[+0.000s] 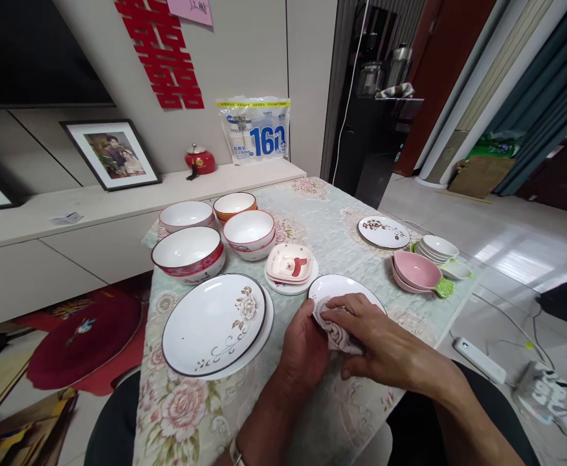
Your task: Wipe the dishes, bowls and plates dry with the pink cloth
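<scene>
My left hand (303, 343) grips the near left edge of a white plate (349, 287) with a dark rim, thumb along its side. A crumpled pale pinkish cloth (338, 330) is bunched under my right hand (368, 330), whose fingers press it against the plate's face. Part of the plate is covered by the cloth and my fingers. Just beyond my left hand lie small square dishes (289, 261) with a red-scarfed figure, stacked on a round white plate. To the left, a large flower-patterned plate (210, 323) rests on another white plate.
Several bowls (186, 249) stand stacked at the back left of the cloth-covered table (307, 213). On the right are a brown-patterned plate (384, 232), pink bowls (417, 270) and small white dishes (439, 246). Behind, a cabinet carries a photo frame (113, 155), red jar (200, 160) and plastic pack (257, 131).
</scene>
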{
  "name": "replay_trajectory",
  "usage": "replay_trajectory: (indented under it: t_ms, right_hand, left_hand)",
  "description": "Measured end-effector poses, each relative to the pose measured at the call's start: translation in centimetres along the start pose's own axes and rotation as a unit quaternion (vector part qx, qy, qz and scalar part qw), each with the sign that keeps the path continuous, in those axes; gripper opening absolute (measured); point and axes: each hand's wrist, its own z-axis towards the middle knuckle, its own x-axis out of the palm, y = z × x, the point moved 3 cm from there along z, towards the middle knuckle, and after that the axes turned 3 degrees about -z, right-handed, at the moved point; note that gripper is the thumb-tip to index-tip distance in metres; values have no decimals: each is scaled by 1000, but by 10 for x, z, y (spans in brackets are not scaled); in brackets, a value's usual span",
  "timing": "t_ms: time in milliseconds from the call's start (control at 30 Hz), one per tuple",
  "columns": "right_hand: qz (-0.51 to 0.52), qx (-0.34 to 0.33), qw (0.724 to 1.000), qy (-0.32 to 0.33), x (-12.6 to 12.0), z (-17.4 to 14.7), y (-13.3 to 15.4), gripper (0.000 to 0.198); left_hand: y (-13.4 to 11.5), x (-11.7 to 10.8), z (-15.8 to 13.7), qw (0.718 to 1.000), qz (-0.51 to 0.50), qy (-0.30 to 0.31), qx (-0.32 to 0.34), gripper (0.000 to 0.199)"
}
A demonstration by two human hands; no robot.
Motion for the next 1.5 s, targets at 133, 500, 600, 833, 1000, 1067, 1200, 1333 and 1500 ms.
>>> replay_trajectory:
  t_ms: [133, 500, 600, 833, 1000, 1067, 1200, 1333, 1500]
  right_hand:
    - [-94, 28, 995, -31, 9, -1, 7, 60]
    - [-164, -23, 973, -162, -14, -9, 12, 58]
    - [-84, -29, 967, -238, -28, -12, 8, 52]
    - [217, 132, 879, -405, -53, -26, -28, 36]
    - [439, 172, 803, -365, -46, -17, -48, 48]
    - [495, 181, 784, -327, -40, -11, -51, 49]
    - [485, 204, 793, -308, -30, -4, -61, 47]
    - [225, 171, 896, -342, -28, 3, -71, 40]
    - [-34, 118, 937, -327, -17, 15, -71, 38]
  left_hand:
    - [0, 3, 2, 1000, 9, 11, 6, 38]
    - [-4, -4, 2, 999, 13, -17, 33, 37]
    - [-5, -8, 3, 999, 15, -21, 46, 38]
    - [-2, -24, 6, 994, 40, -75, 72, 40]
    - [-4, -5, -1, 991, 99, 15, 89, 42]
    - [-5, -2, -3, 992, 98, 25, 81, 48]
    - [-9, -6, -5, 993, 93, -5, 73, 55]
    - [-10, -11, -5, 990, 101, -53, 78, 55]
    - [-7, -12, -7, 987, 127, -75, 69, 56]
